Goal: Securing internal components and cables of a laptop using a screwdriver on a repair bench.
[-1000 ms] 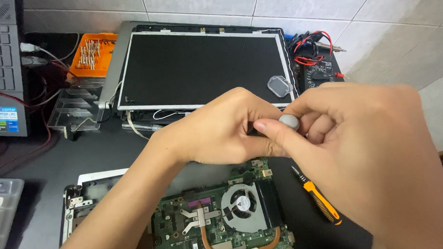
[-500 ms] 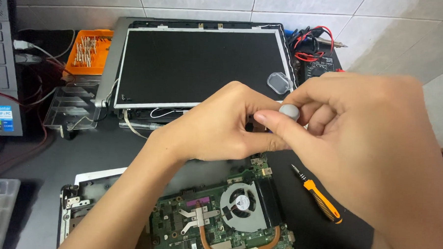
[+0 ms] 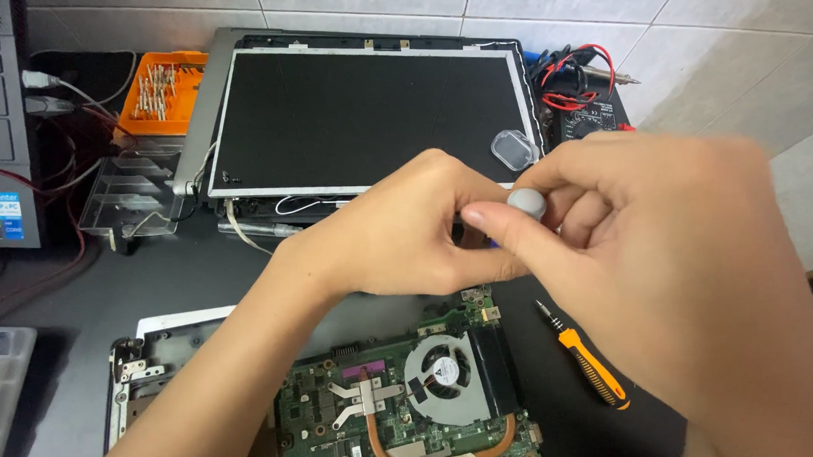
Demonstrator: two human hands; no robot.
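Observation:
My two hands meet above an opened laptop. My left hand (image 3: 397, 233) is curled shut around a small item that its fingers almost fully hide; only a sliver of blue shows. My right hand (image 3: 684, 265) pinches the item's round grey cap (image 3: 526, 202) between thumb and fingers. Under the hands lies the bare green motherboard (image 3: 328, 415) with its round fan (image 3: 442, 374) and a copper heat pipe (image 3: 435, 450). Behind the hands, a detached laptop screen panel (image 3: 366, 110) lies flat.
An orange-handled screwdriver (image 3: 591, 366) lies right of the board. A small clear lid (image 3: 511, 149) rests on the panel's right edge. An orange screw tray (image 3: 164, 89) and a clear plastic tray (image 3: 124, 192) stand at the left, and a multimeter with red leads (image 3: 578, 90) at the back right.
The hands stay joined on the small item and have barely shifted. The view has tilted slightly.

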